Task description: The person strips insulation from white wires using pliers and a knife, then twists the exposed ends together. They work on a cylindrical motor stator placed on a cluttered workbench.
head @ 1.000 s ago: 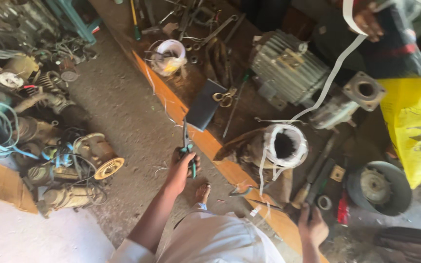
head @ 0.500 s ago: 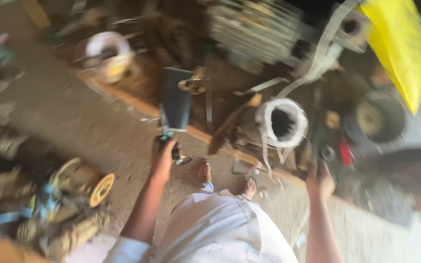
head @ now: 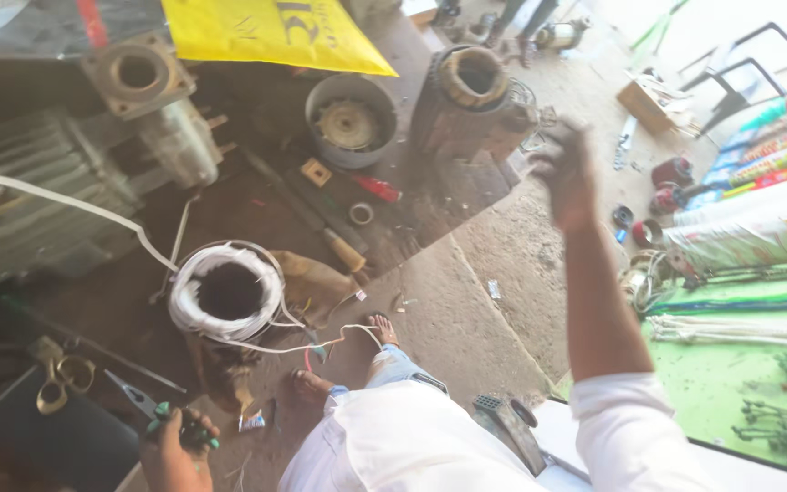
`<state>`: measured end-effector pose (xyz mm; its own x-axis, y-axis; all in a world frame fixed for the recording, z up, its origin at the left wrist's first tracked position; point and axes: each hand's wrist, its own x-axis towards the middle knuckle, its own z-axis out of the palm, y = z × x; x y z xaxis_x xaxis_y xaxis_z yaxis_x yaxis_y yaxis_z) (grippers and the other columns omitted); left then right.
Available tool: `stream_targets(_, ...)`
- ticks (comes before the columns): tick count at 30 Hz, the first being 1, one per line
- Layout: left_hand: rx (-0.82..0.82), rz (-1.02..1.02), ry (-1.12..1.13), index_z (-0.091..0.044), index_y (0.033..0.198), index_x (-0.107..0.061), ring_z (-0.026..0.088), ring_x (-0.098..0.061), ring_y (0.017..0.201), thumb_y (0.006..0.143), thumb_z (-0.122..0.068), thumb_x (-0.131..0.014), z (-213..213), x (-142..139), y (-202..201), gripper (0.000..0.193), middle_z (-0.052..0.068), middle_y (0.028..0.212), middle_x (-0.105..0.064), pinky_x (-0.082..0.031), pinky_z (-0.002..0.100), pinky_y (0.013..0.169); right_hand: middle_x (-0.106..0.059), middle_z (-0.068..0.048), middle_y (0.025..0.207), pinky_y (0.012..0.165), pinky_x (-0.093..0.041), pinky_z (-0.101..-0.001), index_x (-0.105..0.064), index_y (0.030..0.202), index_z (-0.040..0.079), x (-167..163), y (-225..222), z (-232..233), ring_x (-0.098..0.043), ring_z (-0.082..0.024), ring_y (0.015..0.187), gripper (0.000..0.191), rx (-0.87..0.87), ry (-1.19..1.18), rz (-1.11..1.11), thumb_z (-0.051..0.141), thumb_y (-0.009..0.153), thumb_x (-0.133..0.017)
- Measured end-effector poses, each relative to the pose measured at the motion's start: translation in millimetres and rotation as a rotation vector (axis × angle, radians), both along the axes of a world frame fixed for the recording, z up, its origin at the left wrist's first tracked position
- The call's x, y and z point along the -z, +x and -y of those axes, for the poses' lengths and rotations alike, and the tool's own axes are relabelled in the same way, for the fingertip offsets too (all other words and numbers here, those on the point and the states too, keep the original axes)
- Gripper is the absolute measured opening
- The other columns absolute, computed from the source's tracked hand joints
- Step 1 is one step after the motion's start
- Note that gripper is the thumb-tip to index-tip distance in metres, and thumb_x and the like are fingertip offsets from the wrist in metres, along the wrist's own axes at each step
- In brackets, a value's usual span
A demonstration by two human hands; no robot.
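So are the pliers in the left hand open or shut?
Shut. The pliers' metal tips meet in one point, and the left hand wraps both green handles together.

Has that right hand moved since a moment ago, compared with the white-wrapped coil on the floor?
Yes. The right hand rose from low beside the white-wrapped coil to up and away, blurred.

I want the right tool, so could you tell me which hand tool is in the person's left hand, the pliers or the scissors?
The green-handled pliers are in the left hand; the brass-coloured scissors lie untouched beside them.
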<state>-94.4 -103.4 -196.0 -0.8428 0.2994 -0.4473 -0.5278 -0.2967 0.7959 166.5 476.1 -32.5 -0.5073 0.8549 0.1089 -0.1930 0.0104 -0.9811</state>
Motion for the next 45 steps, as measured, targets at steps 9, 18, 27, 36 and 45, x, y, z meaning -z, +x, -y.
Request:
stream_targets(9,-0.010,0.014,-0.031,-0.004,0.110,-0.058,0.021,-0.065,0.069,0.101,-0.012,-0.059,-73.0,-11.0,29.7,0.012,0.009,0.085,-0.064,-0.055,0.038,0.056,-0.057,-0.018,0.154,0.110,-0.053,-0.0471,-0.035,0.159,0.003,-99.1,70.5,-128.6,-0.063,-0.029,0.128,0.084,0.168,0.050,-0.180,0.067,0.105,-0.029)
stream_targets(18,-0.129,-0.031,-0.090,-0.003,0.104,-0.064,0.018,-0.063,0.068,0.099,-0.021,-0.062,-127.2,-40.0,94.8,0.019,0.008,0.084,-0.067,-0.053,0.034,0.058,-0.068,-0.010,0.102,0.074,-0.053,-0.0328,-0.059,0.128,0.005,3.7,24.3,-118.7,-0.065,-0.016,0.084,0.028,-0.285,0.162,0.179,0.029,0.114,-0.054)
stream_targets(27,-0.377,-0.033,-0.107,-0.006,0.107,-0.057,0.019,-0.066,0.069,0.099,-0.017,-0.061,-171.6,-56.0,179.2,0.015,0.008,0.085,-0.066,-0.054,0.035,0.059,-0.074,-0.007,0.101,0.078,-0.057,-0.0268,-0.065,0.127,0.007,101.5,-11.7,-34.4,-0.070,-0.014,0.087,0.033,-0.718,0.191,0.723,0.027,0.101,-0.062)
stream_targets(36,-0.517,0.092,-0.135,-0.011,0.113,-0.052,0.022,-0.070,0.073,0.100,-0.022,-0.061,-226.6,-29.5,261.3,0.019,0.010,0.090,-0.069,-0.058,0.038,0.062,-0.073,-0.003,0.087,0.067,-0.052,-0.0267,-0.067,0.127,0.006,100.5,-15.1,-114.9,-0.069,-0.008,0.078,0.033,-0.717,0.364,0.689,0.025,0.101,-0.064)
stream_targets(45,-0.470,0.032,-0.132,-0.009,0.113,-0.058,0.018,-0.066,0.068,0.099,-0.023,-0.061,-244.5,-41.3,276.9,0.020,0.009,0.086,-0.068,-0.054,0.032,0.057,-0.071,-0.004,0.088,0.069,-0.053,-0.0279,-0.068,0.121,0.002,126.3,7.5,-103.2,-0.065,-0.010,0.077,0.032,-0.691,0.245,0.639,0.026,0.100,-0.067)
